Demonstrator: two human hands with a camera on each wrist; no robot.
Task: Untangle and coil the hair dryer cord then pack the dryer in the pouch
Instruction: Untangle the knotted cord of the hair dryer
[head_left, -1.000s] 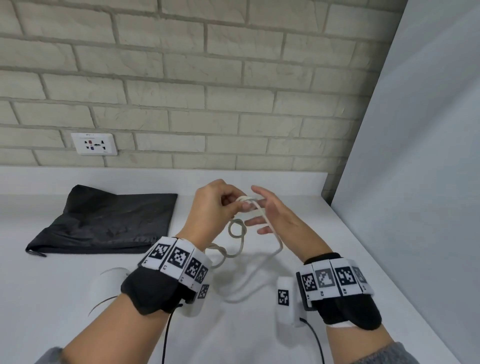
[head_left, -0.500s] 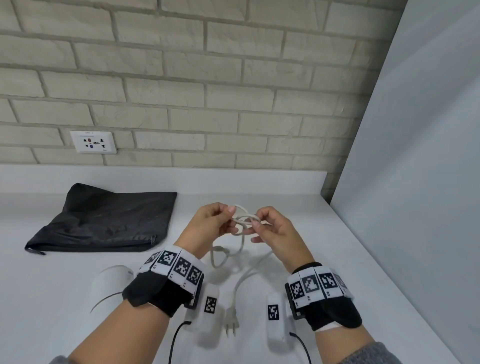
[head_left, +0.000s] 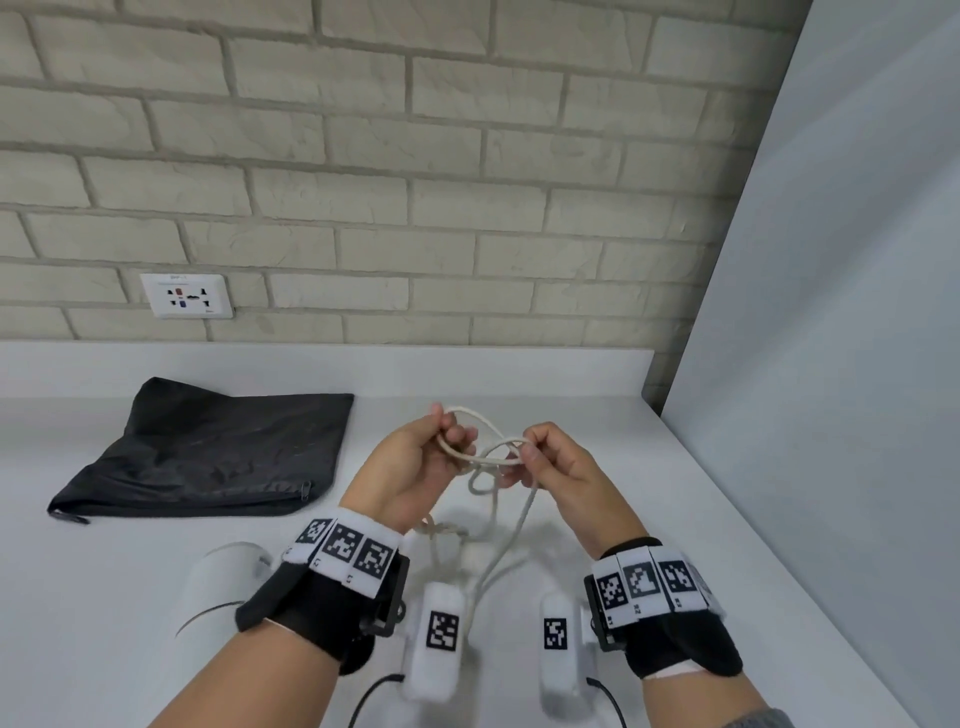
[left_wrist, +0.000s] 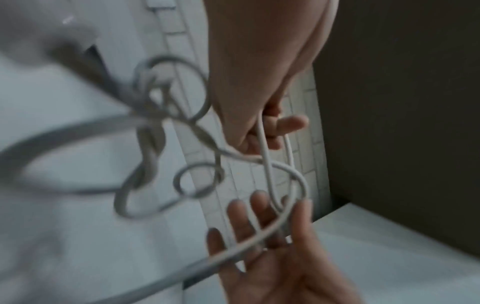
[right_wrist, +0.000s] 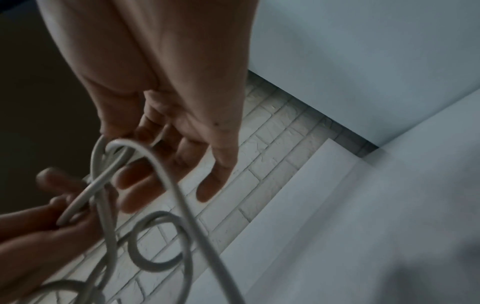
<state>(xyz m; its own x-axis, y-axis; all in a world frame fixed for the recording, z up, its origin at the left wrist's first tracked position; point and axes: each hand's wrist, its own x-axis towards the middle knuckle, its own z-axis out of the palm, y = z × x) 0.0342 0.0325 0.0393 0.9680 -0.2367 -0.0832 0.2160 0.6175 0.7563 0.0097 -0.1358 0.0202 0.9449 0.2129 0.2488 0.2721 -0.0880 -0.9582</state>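
Two hands are raised above the white desk (head_left: 597, 519), the left hand (head_left: 415, 467) and right hand (head_left: 563, 467) each pinching a loop of the tangled white cord (head_left: 493, 452) between thumb and fingers. The dryer (head_left: 218, 582) lies at eight o'clock of them; the black pouch (head_left: 208, 452) lies flat at ten o'clock.

The white cord (head_left: 483, 457) hangs in tangled loops above the surface. The white dryer (head_left: 218, 582) lies at the left; the black zipped pouch (head_left: 218, 452) lies flat behind it.
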